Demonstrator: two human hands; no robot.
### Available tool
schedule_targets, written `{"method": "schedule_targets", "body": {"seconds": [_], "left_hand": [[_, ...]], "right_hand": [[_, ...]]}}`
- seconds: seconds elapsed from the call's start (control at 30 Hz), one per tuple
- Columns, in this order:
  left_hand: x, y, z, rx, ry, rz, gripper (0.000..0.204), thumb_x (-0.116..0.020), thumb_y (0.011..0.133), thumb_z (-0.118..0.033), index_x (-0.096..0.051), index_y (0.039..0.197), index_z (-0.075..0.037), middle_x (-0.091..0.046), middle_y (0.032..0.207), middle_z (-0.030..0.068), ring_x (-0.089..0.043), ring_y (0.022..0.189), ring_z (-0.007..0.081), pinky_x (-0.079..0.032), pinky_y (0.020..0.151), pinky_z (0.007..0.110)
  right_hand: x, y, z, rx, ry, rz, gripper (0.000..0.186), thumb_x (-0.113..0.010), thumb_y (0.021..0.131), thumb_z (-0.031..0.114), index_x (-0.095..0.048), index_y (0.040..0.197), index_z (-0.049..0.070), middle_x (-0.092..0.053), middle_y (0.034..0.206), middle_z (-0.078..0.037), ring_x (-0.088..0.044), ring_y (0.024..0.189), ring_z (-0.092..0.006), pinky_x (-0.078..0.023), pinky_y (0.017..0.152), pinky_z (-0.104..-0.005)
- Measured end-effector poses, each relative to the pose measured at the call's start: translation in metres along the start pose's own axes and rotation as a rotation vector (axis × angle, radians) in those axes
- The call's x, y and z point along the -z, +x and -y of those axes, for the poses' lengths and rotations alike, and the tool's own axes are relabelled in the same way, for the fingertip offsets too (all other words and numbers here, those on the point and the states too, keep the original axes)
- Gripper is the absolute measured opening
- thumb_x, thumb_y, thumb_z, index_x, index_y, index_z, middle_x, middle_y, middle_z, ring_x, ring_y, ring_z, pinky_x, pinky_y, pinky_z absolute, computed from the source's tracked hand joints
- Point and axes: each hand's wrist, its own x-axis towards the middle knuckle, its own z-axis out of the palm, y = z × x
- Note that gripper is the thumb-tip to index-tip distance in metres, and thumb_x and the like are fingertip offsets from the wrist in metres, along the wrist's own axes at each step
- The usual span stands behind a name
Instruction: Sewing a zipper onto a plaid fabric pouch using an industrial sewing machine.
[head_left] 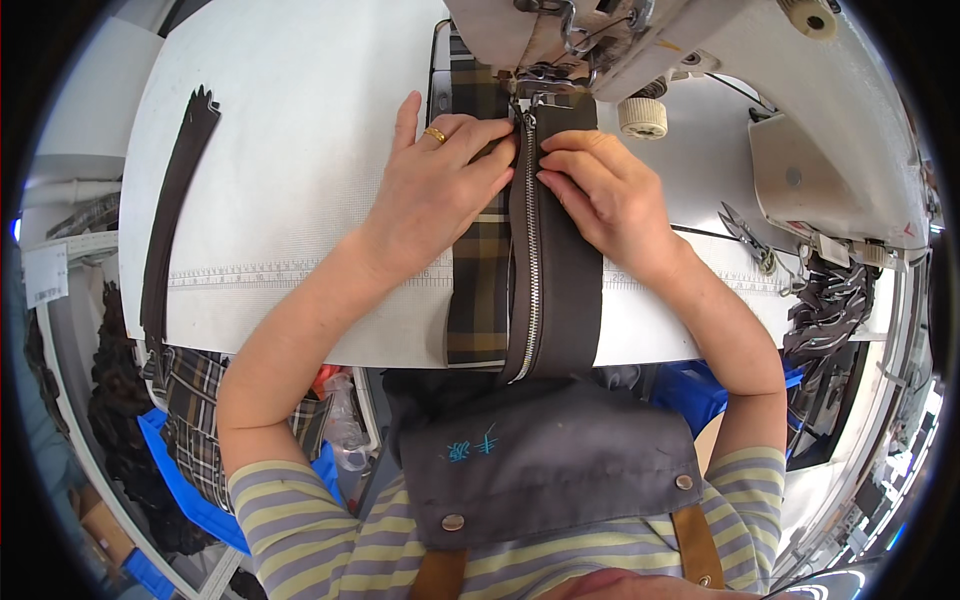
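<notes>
A long dark zipper (532, 260) with silver teeth lies lengthwise over a dark fabric strip (572, 290) and a brown-black plaid piece (478, 300). Its metal slider is at the far end, just in front of the sewing machine's presser foot (535, 98). My left hand (435, 190), with a ring on it, pinches the zipper's left tape near the slider, index finger and thumb bent in and little finger raised. On the other side of the teeth, my right hand (607, 190) has its fingertips closed together at the zipper's right edge, over the dark strip.
The sewing machine head (690, 50) overhangs the far right. A second zipper (175, 220) lies on the white table's left. Thread snips (745, 238) and a heap of dark zippers (832, 305) are at right. Blue bins (195, 500) stand below, one holding plaid cloth.
</notes>
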Motion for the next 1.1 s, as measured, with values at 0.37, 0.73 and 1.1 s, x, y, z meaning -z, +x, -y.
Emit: {"method": "schedule_targets", "body": {"seconds": [0.37, 0.73, 1.1], "left_hand": [[0.017, -0.024, -0.038, 0.031, -0.042, 0.06, 0.03, -0.074, 0.069, -0.012, -0.064, 0.096, -0.005, -0.062, 0.108, 0.0055, -0.06, 0.096, 0.02, -0.033, 0.104, 0.052], [0.001, -0.001, 0.001, -0.078, -0.101, -0.083, 0.019, -0.069, 0.079, -0.009, -0.068, 0.097, -0.006, -0.064, 0.113, 0.0012, -0.06, 0.093, 0.0164, -0.038, 0.1, 0.046], [0.002, 0.002, -0.004, -0.022, 0.02, 0.0, 0.027, -0.066, 0.084, -0.009, -0.064, 0.11, 0.0, -0.063, 0.122, 0.0046, -0.058, 0.099, 0.0179, -0.035, 0.099, 0.044]], "right_hand": [[-0.005, -0.002, 0.006, 0.125, -0.213, 0.017, 0.024, -0.071, 0.077, 0.011, -0.069, 0.1, 0.002, -0.065, 0.104, -0.007, -0.061, 0.089, -0.0223, -0.054, 0.073, -0.0313], [-0.006, -0.001, 0.006, 0.133, -0.252, 0.061, 0.03, -0.072, 0.077, 0.016, -0.069, 0.104, 0.004, -0.063, 0.106, -0.005, -0.058, 0.088, -0.0208, -0.052, 0.073, -0.0314], [-0.004, 0.0, 0.007, 0.124, -0.248, 0.066, 0.032, -0.072, 0.077, 0.017, -0.069, 0.106, 0.004, -0.063, 0.107, -0.004, -0.057, 0.088, -0.021, -0.052, 0.075, -0.0315]]}}
